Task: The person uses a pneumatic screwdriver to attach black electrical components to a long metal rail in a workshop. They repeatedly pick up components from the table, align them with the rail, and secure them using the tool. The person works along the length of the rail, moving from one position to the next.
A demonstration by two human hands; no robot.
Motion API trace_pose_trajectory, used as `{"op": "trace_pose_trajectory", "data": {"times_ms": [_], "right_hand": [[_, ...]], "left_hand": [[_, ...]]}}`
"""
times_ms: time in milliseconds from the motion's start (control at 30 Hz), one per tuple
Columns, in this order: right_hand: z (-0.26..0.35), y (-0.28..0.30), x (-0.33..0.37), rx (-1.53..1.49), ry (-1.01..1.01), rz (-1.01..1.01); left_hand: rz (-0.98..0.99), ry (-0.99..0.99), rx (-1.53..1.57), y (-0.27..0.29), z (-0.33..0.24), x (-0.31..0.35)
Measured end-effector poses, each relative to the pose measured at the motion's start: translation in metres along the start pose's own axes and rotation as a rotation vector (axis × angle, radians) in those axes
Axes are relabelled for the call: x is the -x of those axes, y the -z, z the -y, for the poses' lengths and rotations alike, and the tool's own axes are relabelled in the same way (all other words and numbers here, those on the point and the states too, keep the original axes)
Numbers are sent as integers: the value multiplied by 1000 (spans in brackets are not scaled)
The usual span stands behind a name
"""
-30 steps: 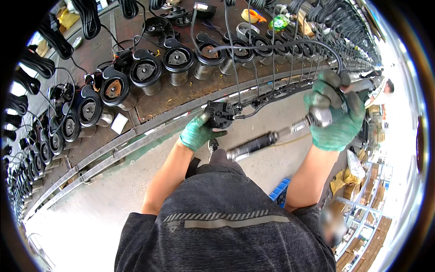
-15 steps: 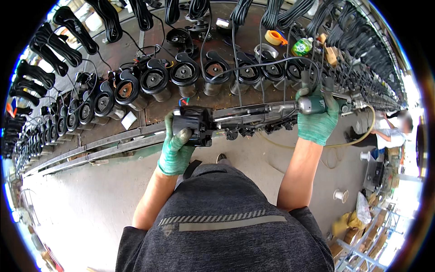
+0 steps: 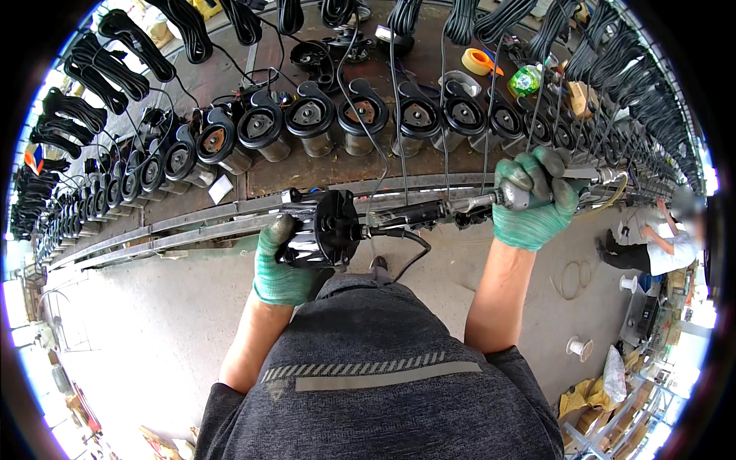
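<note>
Gripping: black ribbed metal motor housing [image 3: 322, 228] clamped by gloved left hand [image 3: 282, 264] | silver powered driver [image 3: 515, 195] held in right hand [image 3: 534, 201] | housing looks heavy, rigid, best grabbed around ribs

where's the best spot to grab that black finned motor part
Around its ribbed round body, coming from the left end, as the left hand does now. The ribs likely give grip, and the right end stays free for the driver tool.

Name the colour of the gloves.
Green, on both the left hand and right hand; head view.
</note>
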State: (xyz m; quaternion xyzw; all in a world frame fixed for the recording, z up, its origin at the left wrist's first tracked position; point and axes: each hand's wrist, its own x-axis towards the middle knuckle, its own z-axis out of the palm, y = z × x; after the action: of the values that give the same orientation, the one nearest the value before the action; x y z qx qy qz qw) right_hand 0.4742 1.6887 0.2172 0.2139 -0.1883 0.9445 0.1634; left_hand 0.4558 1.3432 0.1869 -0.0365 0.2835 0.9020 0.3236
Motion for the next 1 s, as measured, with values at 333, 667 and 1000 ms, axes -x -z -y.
{"op": "trace_pose_trajectory", "data": {"times_ms": [333,667,1000], "right_hand": [[-8,-4,-2,-39,-58,167],[-20,-18,-3,5,-35,269],[-38,-29,18,89,67,-407]], "left_hand": [[-28,53,40,-5,-10,4],[-46,35,-86,4,-15,14],[262,-471,-731,17,-18,17]]}}
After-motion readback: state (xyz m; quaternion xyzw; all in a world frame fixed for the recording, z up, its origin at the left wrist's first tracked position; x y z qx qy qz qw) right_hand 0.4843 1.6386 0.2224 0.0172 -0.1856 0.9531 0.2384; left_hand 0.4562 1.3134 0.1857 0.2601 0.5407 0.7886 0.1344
